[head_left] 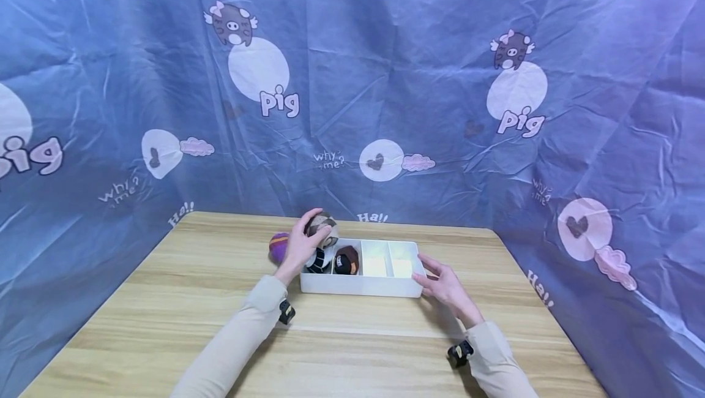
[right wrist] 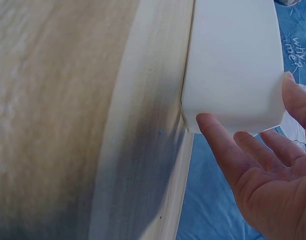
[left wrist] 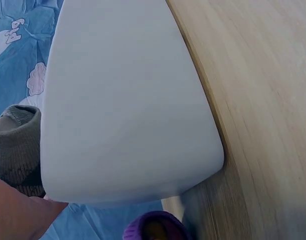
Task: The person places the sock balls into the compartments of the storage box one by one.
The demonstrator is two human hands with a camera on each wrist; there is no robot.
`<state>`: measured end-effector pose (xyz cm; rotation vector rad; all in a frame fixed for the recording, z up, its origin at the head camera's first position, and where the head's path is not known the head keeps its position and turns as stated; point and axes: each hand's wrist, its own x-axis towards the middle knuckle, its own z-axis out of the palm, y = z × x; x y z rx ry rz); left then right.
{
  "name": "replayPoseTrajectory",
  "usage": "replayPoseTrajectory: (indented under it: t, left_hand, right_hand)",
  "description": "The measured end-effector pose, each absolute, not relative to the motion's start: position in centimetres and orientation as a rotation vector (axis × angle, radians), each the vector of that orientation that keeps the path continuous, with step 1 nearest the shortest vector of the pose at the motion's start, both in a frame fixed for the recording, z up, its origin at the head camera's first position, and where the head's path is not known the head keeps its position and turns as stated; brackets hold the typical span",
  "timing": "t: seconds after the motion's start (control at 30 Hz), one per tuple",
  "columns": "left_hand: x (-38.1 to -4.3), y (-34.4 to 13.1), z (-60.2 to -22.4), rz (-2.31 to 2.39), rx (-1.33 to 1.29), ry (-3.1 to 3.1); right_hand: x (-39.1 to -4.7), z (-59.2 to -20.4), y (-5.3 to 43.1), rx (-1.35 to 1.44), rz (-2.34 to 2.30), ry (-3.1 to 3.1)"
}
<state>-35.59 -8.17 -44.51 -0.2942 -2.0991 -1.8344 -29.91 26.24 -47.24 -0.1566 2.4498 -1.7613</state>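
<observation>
My left hand (head_left: 297,250) grips a rolled grey-brown patterned sock (head_left: 326,231) above the left end of a white divided box (head_left: 360,286). The sock's ribbed cuff shows at the left edge of the left wrist view. Inside the leftmost compartment lies a black-and-white rolled sock (head_left: 316,261), partly covered by the hand. Beside it, across a divider, sits a dark brown and black sock (head_left: 347,261) with an orange patch. At the box's right end, my right hand (head_left: 445,288) touches the wall with spread fingers (right wrist: 225,150).
A purple rolled sock (head_left: 278,248) with an orange stripe lies on the wooden table (head_left: 352,349), left of the box and partly behind the left hand. Blue printed cloth (head_left: 352,79) hangs around the table's back and sides.
</observation>
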Motion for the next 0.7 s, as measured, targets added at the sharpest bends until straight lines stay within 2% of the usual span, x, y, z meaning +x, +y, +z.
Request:
replayPoseTrajectory:
  t: [0.7]
  left_hand:
    - [-35.1, -5.5, -44.5, -1.825, -0.347, -2.110]
  right_hand:
    - [-30.1, -47.3, 26.3, -0.171, -1.771, 2.446]
